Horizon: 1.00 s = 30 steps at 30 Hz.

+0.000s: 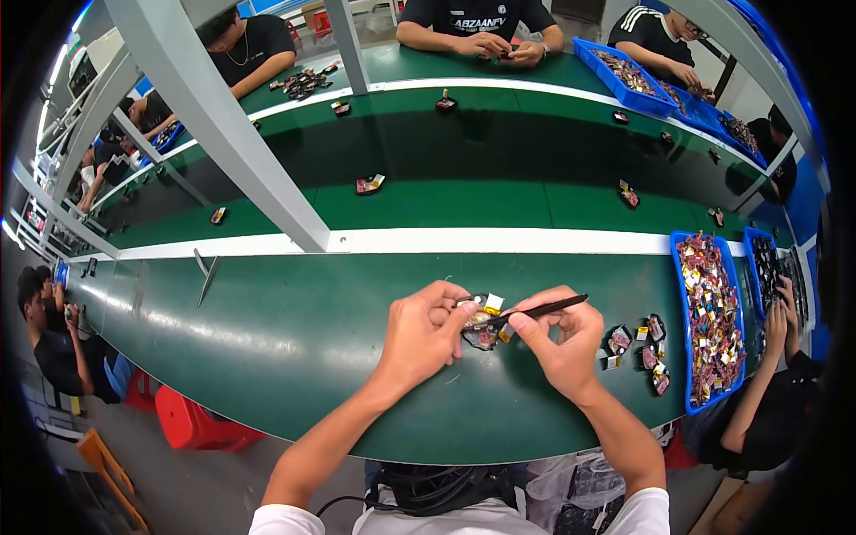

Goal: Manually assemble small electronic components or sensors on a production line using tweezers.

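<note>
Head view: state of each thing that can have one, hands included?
Left hand: closed on the small part
Right hand: closed on the black tool
Small part: held, tool tip at it
Black tool: tilted, tip toward the left hand
Near blue tray: heaped full
Loose parts: lying left of the tray
Green belt: motion can't be told

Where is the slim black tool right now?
In the head view, the slim black tool is held in the right hand, its left end at the small assembly in the left hand.
</note>
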Tool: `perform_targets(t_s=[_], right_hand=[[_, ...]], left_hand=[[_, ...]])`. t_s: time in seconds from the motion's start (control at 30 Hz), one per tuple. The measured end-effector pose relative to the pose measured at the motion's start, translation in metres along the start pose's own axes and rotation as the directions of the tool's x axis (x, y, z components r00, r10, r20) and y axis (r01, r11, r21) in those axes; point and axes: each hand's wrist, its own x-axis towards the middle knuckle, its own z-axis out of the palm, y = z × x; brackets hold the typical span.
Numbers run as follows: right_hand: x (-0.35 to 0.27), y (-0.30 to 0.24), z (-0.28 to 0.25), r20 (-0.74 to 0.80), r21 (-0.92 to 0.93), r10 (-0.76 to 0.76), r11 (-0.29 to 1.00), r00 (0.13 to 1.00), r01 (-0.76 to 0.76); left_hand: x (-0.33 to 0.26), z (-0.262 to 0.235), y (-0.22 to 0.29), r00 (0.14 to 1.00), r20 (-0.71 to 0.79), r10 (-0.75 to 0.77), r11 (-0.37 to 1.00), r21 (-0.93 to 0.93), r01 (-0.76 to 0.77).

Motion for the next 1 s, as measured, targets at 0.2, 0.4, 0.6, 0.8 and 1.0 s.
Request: perform_targets(t_s=[0.2,0.4,0.6,0.8,1.0], right_hand=[[-0.0027,0.0042,0.0057,0.011,-0.162,-0.053,0.985,0.999,0.054],[-0.0023,0.0019,0.0037,0.036,-0.243,0.005,0.970,0.999,0.004],[-0.0019,0.0022,0.0032,0.020,-0.169,0.066,0.984,0.998,-0.061],[0.0025,-0.0016,0.0028,0.025,0.122,0.312,0.942,0.950,-0.313],[0.0016,0.0018,0.0010,0.022,0.116,0.308,0.944,0.951,-0.308]], left_hand=[[-0.0032,0.0059,-0.0060,0.998,-0.020,0.060,0.998,0.013,-0.060],[-0.0045,0.0049,-0.0050,0.996,-0.040,0.076,0.997,0.007,-0.076],[-0.0052,0.0070,-0.0045,0.992,-0.053,0.115,0.992,-0.049,-0.118],[-0.0043,0.0103,-0.0095,0.988,-0.049,0.144,0.976,-0.156,-0.150],[-0.0048,0.0115,-0.0106,0.990,-0.057,0.129,0.977,-0.163,-0.137]])
